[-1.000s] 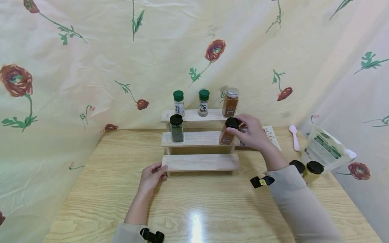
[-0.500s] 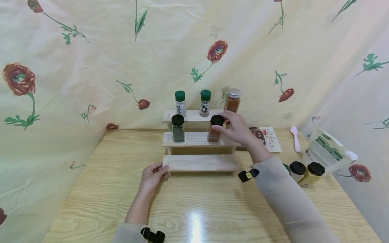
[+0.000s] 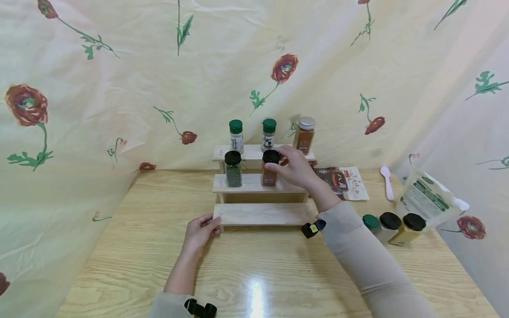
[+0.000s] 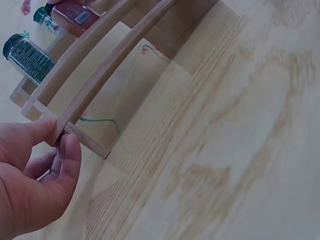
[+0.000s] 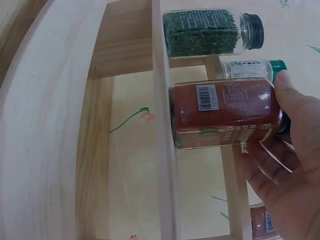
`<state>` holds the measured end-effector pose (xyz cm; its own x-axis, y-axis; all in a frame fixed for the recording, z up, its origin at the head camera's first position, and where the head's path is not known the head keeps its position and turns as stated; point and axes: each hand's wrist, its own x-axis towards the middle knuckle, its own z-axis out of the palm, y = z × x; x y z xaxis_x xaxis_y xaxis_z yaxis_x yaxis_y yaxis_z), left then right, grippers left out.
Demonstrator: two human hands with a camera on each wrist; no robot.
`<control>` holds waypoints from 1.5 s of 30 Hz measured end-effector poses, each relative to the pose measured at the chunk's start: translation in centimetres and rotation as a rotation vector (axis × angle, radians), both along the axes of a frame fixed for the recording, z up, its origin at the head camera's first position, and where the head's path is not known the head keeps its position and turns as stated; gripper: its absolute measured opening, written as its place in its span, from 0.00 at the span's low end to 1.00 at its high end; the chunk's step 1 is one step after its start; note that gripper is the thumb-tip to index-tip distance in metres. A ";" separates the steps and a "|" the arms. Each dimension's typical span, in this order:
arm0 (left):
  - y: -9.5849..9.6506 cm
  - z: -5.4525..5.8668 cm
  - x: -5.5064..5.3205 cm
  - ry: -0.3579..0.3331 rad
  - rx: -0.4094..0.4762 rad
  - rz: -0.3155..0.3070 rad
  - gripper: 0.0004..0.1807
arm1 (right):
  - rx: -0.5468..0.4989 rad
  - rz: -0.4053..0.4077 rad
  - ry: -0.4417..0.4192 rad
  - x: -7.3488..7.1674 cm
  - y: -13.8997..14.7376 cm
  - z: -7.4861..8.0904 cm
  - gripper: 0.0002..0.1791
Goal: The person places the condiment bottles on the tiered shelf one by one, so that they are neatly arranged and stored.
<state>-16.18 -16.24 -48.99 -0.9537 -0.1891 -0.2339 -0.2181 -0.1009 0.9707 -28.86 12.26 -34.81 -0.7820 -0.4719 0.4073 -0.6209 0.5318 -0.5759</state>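
A three-tier wooden spice rack (image 3: 264, 214) stands on the table. My left hand (image 3: 199, 232) pinches the left end of its lowest step; in the left wrist view the thumb (image 4: 42, 131) lies over the board and the fingers curl under it. My right hand (image 3: 296, 167) holds a spice jar of red-brown powder (image 5: 222, 112) near its black lid. That jar stands upright at the middle of the second step. To its left is a jar of green dried herbs (image 3: 233, 175). Two green-capped shakers (image 3: 236, 139) and a silver-lidded jar (image 3: 304, 137) stand on the top step.
Seasoning packets (image 3: 338, 182) lie right of the rack, with a pink spoon (image 3: 386, 182) further right. A green-lidded jar (image 3: 370, 222), two black-lidded jars (image 3: 409, 229) and a white pouch (image 3: 425, 194) stand near the right edge. A flowered cloth (image 3: 199, 79) hangs behind.
My right hand has moved the red-brown spice jar leftward along the second step, from its right end to the middle. My left hand has stayed on the lowest step.
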 end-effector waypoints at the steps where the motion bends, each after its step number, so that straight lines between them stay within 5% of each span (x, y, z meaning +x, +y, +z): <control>1: 0.0 0.1 0.0 -0.001 0.005 0.003 0.20 | -0.004 -0.003 -0.003 0.0 0.0 -0.1 0.20; 18: 0.6 -0.2 0.3 -0.030 0.064 0.039 0.20 | -0.124 -0.127 -0.022 4.0 4.4 -3.9 0.28; 26: 0.5 -0.5 0.5 -0.021 0.083 0.058 0.20 | -0.066 -0.147 0.079 6.0 7.6 -5.3 0.23; 45: 0.7 0.4 0.4 0.004 0.094 0.055 0.19 | 0.052 -0.184 0.067 9.6 13.2 -6.0 0.22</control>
